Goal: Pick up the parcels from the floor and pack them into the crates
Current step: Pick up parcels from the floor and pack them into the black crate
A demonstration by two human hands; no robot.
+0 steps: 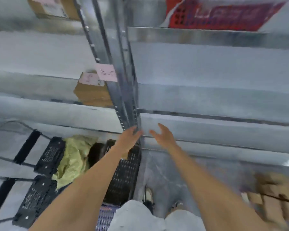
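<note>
The view is blurred by motion. Both my arms reach forward with nothing in them. My left hand (129, 138) hangs over the far end of a black perforated crate (123, 177), fingers loosely spread. My right hand (163, 135) is held out beside it in front of a low shelf edge, fingers apart. Inside the black crate lie a yellow-green bagged parcel (72, 160) and a dark parcel (96, 154). Brown cardboard parcels (272, 199) lie on the floor at the lower right.
Grey metal shelving (207, 77) fills the view ahead, with an upright post (123, 90) in the middle. Cardboard boxes (92, 92) with pink labels sit on the left shelves. A red crate (223, 14) stands on the top right shelf. My feet (148, 195) stand on grey floor.
</note>
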